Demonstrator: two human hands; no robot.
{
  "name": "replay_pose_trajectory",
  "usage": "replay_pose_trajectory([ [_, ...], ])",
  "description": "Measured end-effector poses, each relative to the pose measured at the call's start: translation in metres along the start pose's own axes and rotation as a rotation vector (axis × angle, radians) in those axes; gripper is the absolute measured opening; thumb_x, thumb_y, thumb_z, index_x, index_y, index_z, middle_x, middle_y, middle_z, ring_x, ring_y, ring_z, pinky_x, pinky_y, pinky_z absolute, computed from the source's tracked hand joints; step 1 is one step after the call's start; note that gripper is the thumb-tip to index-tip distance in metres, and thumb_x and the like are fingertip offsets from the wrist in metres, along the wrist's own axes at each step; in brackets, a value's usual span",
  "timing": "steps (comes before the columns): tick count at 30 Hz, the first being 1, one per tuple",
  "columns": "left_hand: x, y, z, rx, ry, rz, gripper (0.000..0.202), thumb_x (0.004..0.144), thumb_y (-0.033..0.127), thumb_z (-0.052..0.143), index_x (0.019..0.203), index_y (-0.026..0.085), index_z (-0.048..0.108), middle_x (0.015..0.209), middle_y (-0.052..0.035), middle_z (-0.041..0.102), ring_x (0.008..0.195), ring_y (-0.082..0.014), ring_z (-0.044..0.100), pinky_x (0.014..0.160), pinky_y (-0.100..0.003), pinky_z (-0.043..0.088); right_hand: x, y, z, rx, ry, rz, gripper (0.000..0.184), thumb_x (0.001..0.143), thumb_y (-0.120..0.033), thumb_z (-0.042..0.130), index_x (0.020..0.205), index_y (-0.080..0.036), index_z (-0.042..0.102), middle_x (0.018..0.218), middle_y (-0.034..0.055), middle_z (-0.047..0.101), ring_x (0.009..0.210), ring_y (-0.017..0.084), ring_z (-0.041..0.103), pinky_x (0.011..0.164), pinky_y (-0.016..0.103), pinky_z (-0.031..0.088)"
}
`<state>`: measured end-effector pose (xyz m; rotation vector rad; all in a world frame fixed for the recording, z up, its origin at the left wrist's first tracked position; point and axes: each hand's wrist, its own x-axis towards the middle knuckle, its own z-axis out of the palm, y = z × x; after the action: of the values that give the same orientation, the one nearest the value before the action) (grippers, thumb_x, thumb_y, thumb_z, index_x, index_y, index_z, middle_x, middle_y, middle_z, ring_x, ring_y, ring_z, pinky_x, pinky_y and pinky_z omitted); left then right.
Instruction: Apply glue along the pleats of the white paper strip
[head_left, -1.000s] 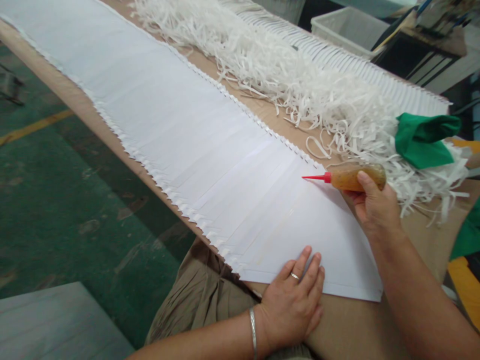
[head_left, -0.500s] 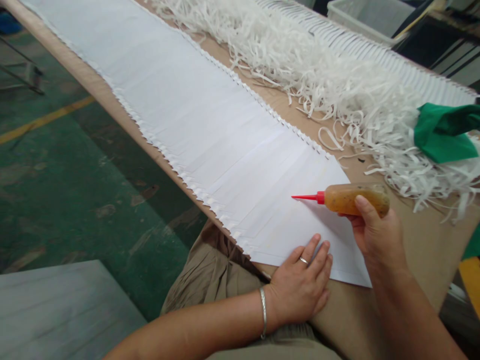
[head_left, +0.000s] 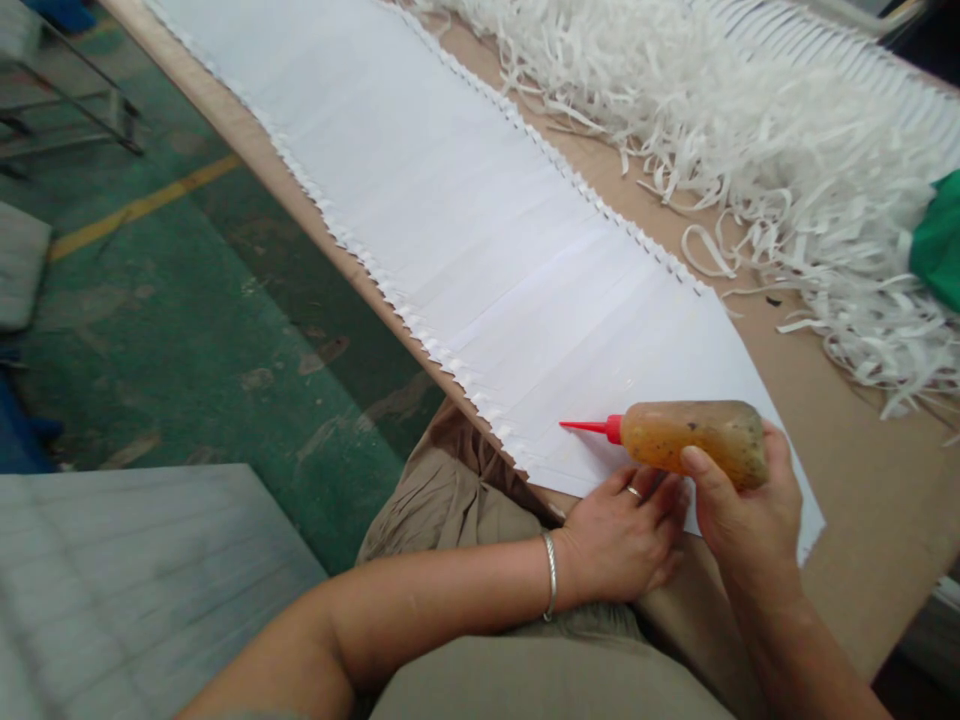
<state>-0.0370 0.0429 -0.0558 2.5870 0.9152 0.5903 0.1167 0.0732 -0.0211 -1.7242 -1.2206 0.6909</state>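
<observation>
My right hand [head_left: 746,500] is wrapped round a glue bottle [head_left: 694,440], an amber see-through one with a red pointed nozzle. It is tilted on its side, the nozzle pointing left, low over a long run of overlapping white paper sheets [head_left: 480,250]. Whether the tip touches the paper, I cannot tell. My left hand [head_left: 626,535], with a ring and a bracelet, lies flat on the near edge of the sheets, fingers stretched out. The bottle partly hides its fingertips.
Beyond the sheets on the brown tabletop [head_left: 862,480] lies a heap of narrow white strips [head_left: 750,120]. A green cloth [head_left: 937,245] is at the right. Green floor [head_left: 225,330] and a pale flat surface [head_left: 150,570] lie to the left.
The view has shifted, so the table appears further right. My right hand has brought the bottle nearer the sheets' close edge, and it now overlaps my left hand's fingers.
</observation>
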Motion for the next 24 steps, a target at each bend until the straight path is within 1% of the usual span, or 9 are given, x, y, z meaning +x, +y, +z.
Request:
replay_pose_trajectory([
  [3,-0.002,0.0,0.011,-0.057,-0.012,0.01,0.042,0.102,0.039,0.045,0.128,0.013,0.064,0.129,-0.0147,0.066,0.116,-0.0289,0.06,0.104,-0.045,0.043,-0.013,-0.019,0.005,-0.104,-0.029,-0.043,0.073,0.063,-0.051,0.088,0.124,-0.023,0.058,0.109,0.005,0.065,0.092,0.024,0.064,0.079,0.038,0.055],
  [8,-0.004,0.0,0.02,-0.104,-0.021,0.021,0.037,0.102,0.034,0.042,0.117,0.015,0.07,0.111,-0.0107,0.071,0.107,-0.0267,0.064,0.098,-0.044,0.045,-0.016,-0.033,0.003,-0.056,-0.091,-0.291,0.078,0.056,-0.041,0.093,0.125,-0.028,0.059,0.115,0.0072,0.068,0.099,0.029,0.068,0.085,0.048,0.059],
  [10,-0.002,-0.001,0.013,-0.068,-0.026,0.026,0.039,0.102,0.038,0.043,0.119,0.014,0.069,0.116,-0.0124,0.07,0.111,-0.0271,0.063,0.103,-0.045,0.043,-0.01,-0.032,-0.002,0.067,-0.107,-0.341,0.076,0.055,-0.034,0.094,0.123,-0.029,0.061,0.116,0.0084,0.071,0.1,0.033,0.071,0.086,0.055,0.061],
  [12,0.0,-0.002,0.003,-0.01,-0.023,0.01,0.047,0.102,0.042,0.045,0.132,0.011,0.062,0.138,-0.0166,0.061,0.129,-0.0305,0.055,0.109,-0.044,0.038,0.003,-0.032,-0.007,0.118,-0.064,-0.384,0.071,0.056,-0.031,0.093,0.12,-0.032,0.064,0.119,0.0082,0.072,0.106,0.036,0.07,0.091,0.061,0.06],
  [15,0.002,-0.003,-0.01,0.064,-0.025,-0.018,0.059,0.101,0.045,0.044,0.146,0.008,0.049,0.161,-0.0186,0.039,0.151,-0.0346,0.031,0.112,-0.041,0.034,0.038,-0.032,-0.011,0.092,0.208,-0.465,0.074,0.055,-0.03,0.093,0.122,-0.039,0.064,0.124,0.0031,0.067,0.118,0.034,0.064,0.109,0.061,0.051],
  [17,0.003,-0.004,-0.014,0.093,-0.036,-0.021,0.061,0.101,0.045,0.043,0.148,0.008,0.047,0.163,-0.0185,0.036,0.154,-0.0353,0.026,0.112,-0.042,0.032,0.073,-0.031,-0.013,0.198,0.344,-0.395,0.066,0.062,-0.033,0.089,0.123,-0.039,0.064,0.122,0.001,0.066,0.115,0.03,0.065,0.11,0.057,0.051],
  [20,0.004,-0.005,-0.015,0.121,-0.037,-0.008,0.061,0.102,0.046,0.041,0.148,0.008,0.047,0.163,-0.0191,0.036,0.153,-0.0363,0.027,0.112,-0.043,0.03,0.132,-0.022,-0.014,0.507,0.294,-0.168,0.044,0.071,-0.035,0.082,0.111,-0.027,0.068,0.106,0.0026,0.069,0.094,0.023,0.071,0.082,0.045,0.065],
  [22,0.005,-0.006,-0.014,0.136,-0.034,0.001,0.061,0.102,0.046,0.039,0.148,0.008,0.047,0.163,-0.0187,0.036,0.153,-0.0366,0.028,0.112,-0.043,0.029,0.166,-0.013,-0.013,0.636,0.242,-0.079,0.042,0.068,-0.031,0.084,0.105,-0.021,0.067,0.1,0.0031,0.07,0.086,0.02,0.07,0.066,0.034,0.065],
  [24,0.006,-0.007,-0.014,0.147,-0.032,0.003,0.061,0.103,0.047,0.037,0.149,0.008,0.046,0.163,-0.0177,0.036,0.153,-0.0366,0.028,0.112,-0.042,0.028,0.19,-0.005,-0.011,0.673,0.232,-0.01,0.042,0.066,-0.026,0.085,0.103,-0.019,0.066,0.1,0.0039,0.071,0.088,0.02,0.07,0.06,0.029,0.063],
])
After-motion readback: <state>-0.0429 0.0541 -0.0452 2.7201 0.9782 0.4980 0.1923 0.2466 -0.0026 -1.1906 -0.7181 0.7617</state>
